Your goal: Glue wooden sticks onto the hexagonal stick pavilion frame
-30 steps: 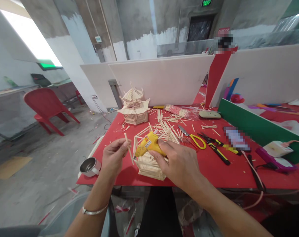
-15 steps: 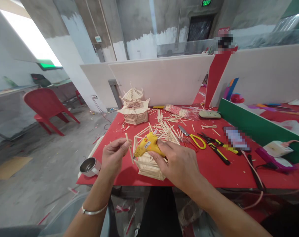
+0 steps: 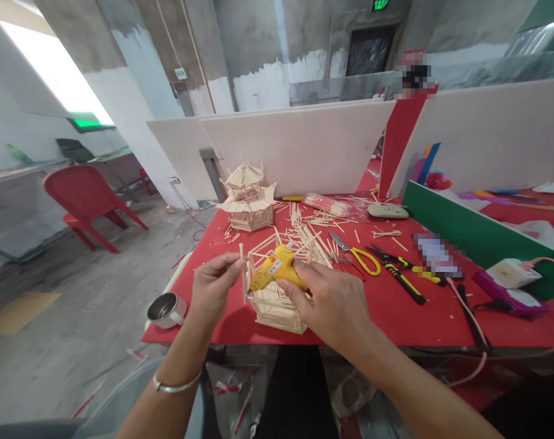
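Right now, your left hand [image 3: 216, 283] pinches 1 pale stick [image 3: 244, 286] between thumb and forefinger, holding it nearly upright; its other fingers curl in behind. Your right hand [image 3: 334, 299] grips the yellow glue gun [image 3: 277, 268], the thumb pressed along the near side and the fingers bent around the handle. You can't tell from this view how those hidden fingertips sit. The gun's nozzle points left and down, close to the stick's lower part; whether the 2 touch can't be told.

Both the gun and the stick are at the near middle of the red table [image 3: 373, 323], the gun over the open stick frame [image 3: 281, 317] and the stick at the frame's left side. Far left of the frame, you have a tiered stick pagoda [image 3: 249, 204] standing upright. Loose sticks [image 3: 313, 235] lie scattered beyond the frame, near a plastic packet of sticks [image 3: 332, 206]. On the right are yellow-handled scissors [image 3: 363, 259] and black-and-yellow pliers [image 3: 402, 283]. At the near left edge sits a metal mug [image 3: 167, 310], its handle toward your left forearm.
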Demonstrator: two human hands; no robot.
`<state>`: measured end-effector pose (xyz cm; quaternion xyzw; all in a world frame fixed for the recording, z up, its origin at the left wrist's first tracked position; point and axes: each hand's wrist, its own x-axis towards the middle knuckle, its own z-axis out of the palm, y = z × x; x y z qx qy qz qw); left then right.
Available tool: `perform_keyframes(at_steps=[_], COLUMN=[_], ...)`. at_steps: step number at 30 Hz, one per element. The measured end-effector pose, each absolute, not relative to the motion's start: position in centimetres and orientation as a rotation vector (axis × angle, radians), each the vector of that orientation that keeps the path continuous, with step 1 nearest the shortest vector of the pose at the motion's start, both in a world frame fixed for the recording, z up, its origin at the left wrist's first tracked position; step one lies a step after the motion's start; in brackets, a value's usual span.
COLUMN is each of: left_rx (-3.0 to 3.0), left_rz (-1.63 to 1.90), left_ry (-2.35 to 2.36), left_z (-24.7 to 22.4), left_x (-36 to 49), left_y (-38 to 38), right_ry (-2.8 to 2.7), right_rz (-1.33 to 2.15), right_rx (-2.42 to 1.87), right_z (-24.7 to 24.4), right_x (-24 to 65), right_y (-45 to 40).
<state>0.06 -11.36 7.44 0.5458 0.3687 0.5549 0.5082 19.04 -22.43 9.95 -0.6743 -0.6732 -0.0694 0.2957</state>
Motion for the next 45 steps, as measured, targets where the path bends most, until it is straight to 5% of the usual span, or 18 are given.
perform_keyframes(at_steps=[45], left_rx=[1.719], left_rz=[0.530], left_ry=[1.066], left_z=[10.8], left_x=[2.5], left_y=[-8.2], right_ry=[-1.768], right_rz=[-0.213], right_rx=[-1.538], right_z=[8.6], right_x=[19.5], right_y=[-22.8])
